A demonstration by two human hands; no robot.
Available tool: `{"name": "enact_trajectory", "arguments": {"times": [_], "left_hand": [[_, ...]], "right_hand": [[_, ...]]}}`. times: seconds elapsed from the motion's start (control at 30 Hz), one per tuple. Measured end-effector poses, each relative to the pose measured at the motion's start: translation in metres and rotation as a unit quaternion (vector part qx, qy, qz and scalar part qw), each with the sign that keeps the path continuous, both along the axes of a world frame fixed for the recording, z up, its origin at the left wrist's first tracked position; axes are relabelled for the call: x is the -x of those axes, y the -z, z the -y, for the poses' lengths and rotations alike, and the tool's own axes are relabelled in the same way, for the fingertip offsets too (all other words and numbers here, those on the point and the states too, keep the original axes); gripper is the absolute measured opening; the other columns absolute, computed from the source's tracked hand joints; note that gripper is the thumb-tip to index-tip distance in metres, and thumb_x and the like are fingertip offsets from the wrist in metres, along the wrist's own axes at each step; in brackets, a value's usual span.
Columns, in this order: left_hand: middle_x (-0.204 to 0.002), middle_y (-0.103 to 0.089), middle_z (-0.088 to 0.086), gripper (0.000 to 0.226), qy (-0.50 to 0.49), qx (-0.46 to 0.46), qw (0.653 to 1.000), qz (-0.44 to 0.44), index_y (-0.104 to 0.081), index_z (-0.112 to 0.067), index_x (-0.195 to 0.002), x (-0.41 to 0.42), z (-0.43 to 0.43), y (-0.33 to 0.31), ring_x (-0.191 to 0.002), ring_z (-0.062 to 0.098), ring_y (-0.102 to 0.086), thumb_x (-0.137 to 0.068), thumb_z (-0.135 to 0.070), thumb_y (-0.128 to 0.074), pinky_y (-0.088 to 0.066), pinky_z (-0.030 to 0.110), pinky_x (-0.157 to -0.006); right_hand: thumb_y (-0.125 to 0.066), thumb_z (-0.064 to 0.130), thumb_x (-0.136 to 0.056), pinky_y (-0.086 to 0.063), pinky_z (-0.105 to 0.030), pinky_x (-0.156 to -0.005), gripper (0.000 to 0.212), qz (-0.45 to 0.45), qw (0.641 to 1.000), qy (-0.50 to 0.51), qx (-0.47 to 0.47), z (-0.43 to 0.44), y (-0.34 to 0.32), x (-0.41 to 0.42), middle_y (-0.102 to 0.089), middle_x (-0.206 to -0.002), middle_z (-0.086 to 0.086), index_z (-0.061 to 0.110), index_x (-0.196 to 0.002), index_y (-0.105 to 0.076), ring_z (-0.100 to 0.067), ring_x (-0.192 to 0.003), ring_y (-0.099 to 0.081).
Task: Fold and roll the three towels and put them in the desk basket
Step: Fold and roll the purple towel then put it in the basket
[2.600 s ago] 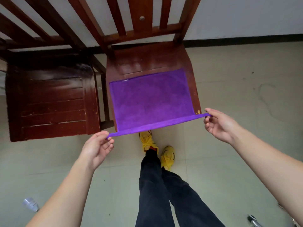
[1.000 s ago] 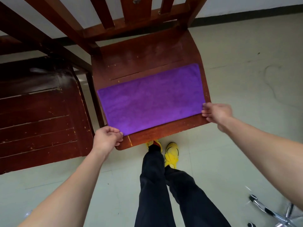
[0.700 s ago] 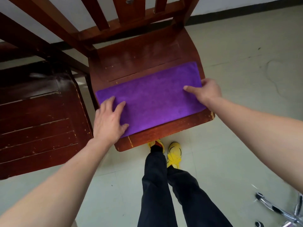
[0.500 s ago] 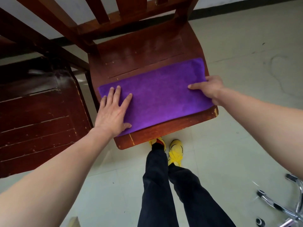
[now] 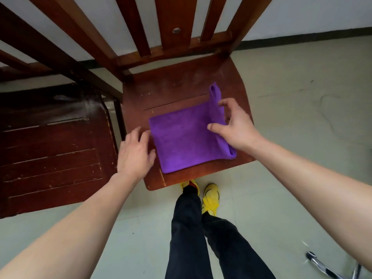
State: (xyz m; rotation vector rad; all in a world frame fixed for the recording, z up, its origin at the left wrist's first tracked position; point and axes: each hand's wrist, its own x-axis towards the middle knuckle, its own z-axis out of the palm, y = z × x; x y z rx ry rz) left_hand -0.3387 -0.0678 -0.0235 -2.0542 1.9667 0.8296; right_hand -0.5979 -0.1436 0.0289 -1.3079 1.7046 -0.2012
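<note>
Towel's right edge now rolled inward, right hand pinching roll, left hand spread beside left edge

Two wooden chairs on a pale floor

A slat-backed chair stood beside a darker, worn one; white wall, dark baseboard behind.

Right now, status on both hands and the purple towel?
Right hand rolling purple towel from its right edge. Left hand open, beside left edge on chair seat. Basket not in view; nothing in the way.
</note>
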Motion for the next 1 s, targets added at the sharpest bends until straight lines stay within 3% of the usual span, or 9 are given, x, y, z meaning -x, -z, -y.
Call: {"name": "enact_trajectory", "arguments": {"times": [0.2, 0.3, 0.4, 0.47, 0.57, 0.67, 0.73, 0.9, 1.0], "left_hand": [[-0.124, -0.051, 0.019, 0.048, -0.061, -0.023, 0.997, 0.03, -0.053, -0.008, -0.127, -0.043, -0.017, -0.004, -0.109, 0.04, -0.05, -0.082, -0.02, -0.064, -0.043, 0.048, -0.087], [-0.122, -0.051, 0.017, 0.044, -0.081, -0.031, 0.996, 0.027, -0.055, -0.007, -0.124, -0.049, -0.025, -0.003, -0.108, 0.039, -0.05, -0.082, -0.02, -0.062, -0.045, 0.047, -0.084], [-0.123, -0.051, 0.017, 0.042, -0.109, -0.037, 0.993, 0.014, -0.055, -0.006, -0.124, -0.051, -0.029, 0.0, -0.11, 0.037, -0.049, -0.084, -0.02, -0.061, -0.046, 0.047, -0.085], [-0.124, -0.051, 0.017, 0.041, -0.111, -0.015, 0.994, 0.0, -0.057, -0.006, -0.123, -0.047, -0.027, 0.0, -0.111, 0.038, -0.049, -0.085, -0.02, -0.06, -0.046, 0.047, -0.088], [-0.13, -0.051, 0.02, 0.041, -0.047, 0.065, 0.996, -0.03, -0.059, -0.006, -0.121, -0.025, -0.015, -0.002, -0.118, 0.039, -0.048, -0.082, -0.019, -0.062, -0.046, 0.049, -0.094], [-0.152, -0.032, 0.018, 0.061, 0.092, 0.069, 0.992, -0.043, -0.046, -0.015, -0.139, 0.009, 0.008, -0.001, -0.14, 0.037, -0.028, -0.082, -0.03, -0.064, -0.035, 0.048, -0.106], [-0.161, -0.008, 0.014, 0.082, 0.162, 0.003, 0.987, -0.016, -0.025, -0.022, -0.15, 0.023, 0.019, 0.007, -0.147, 0.033, -0.008, -0.081, -0.042, -0.065, -0.022, 0.046, -0.114], [-0.16, 0.014, 0.012, 0.107, 0.189, -0.073, 0.978, 0.052, 0.002, -0.022, -0.153, 0.019, 0.021, 0.026, -0.148, 0.032, 0.008, -0.078, -0.047, -0.07, -0.016, 0.049, -0.118], [-0.16, 0.015, 0.011, 0.108, 0.192, -0.075, 0.977, 0.051, 0.003, -0.023, -0.153, 0.02, 0.019, 0.025, -0.148, 0.031, 0.008, -0.078, -0.047, -0.071, -0.016, 0.048, -0.118]], "right_hand": [[-0.063, 0.024, -0.082, -0.046, -0.039, -0.073, 0.05, -0.082, 0.988, -0.134, -0.007, -0.026, 0.037, -0.091, -0.064, -0.094, -0.009, 0.024, -0.125, -0.038, -0.039, -0.094, -0.061], [-0.062, 0.024, -0.085, -0.04, -0.035, -0.07, 0.052, -0.098, 0.981, -0.159, -0.054, -0.035, 0.057, -0.113, -0.06, -0.099, -0.008, 0.024, -0.129, -0.034, -0.038, -0.098, -0.059], [-0.069, 0.032, -0.082, -0.047, -0.04, -0.08, 0.066, -0.074, 0.972, -0.2, -0.094, -0.044, 0.069, -0.126, -0.061, -0.106, -0.008, 0.024, -0.137, -0.033, -0.034, -0.102, -0.059], [-0.073, 0.034, -0.08, -0.053, -0.044, -0.083, 0.062, -0.016, 0.982, -0.145, -0.12, -0.041, 0.068, -0.119, -0.065, -0.095, -0.002, 0.025, -0.133, -0.044, -0.028, -0.095, -0.063], [-0.068, 0.025, -0.083, -0.058, -0.046, -0.069, 0.018, 0.02, 0.997, 0.048, -0.049, -0.023, 0.066, -0.091, -0.067, -0.071, 0.003, 0.027, -0.1, -0.062, -0.019, -0.07, -0.069], [-0.059, 0.011, -0.087, -0.053, -0.029, -0.048, 0.015, 0.045, 0.984, 0.16, -0.064, 0.004, 0.062, -0.071, -0.067, -0.073, -0.005, 0.024, -0.081, -0.06, -0.013, -0.055, -0.064], [-0.056, 0.008, -0.091, -0.049, -0.023, -0.047, 0.019, 0.087, 0.973, 0.164, -0.133, 0.023, 0.061, -0.067, -0.065, -0.074, -0.003, 0.021, -0.079, -0.059, -0.011, -0.059, -0.062], [-0.057, 0.015, -0.093, -0.053, -0.03, -0.082, 0.006, 0.167, 0.943, 0.214, -0.195, 0.06, 0.065, -0.053, -0.067, -0.094, -0.003, 0.017, -0.09, -0.062, -0.015, -0.088, -0.066], [-0.062, 0.012, -0.088, -0.051, -0.022, -0.067, 0.007, 0.129, 0.959, 0.227, -0.107, 0.049, 0.054, -0.055, -0.067, -0.086, -0.002, 0.012, -0.093, -0.068, -0.011, -0.08, -0.065]]}}
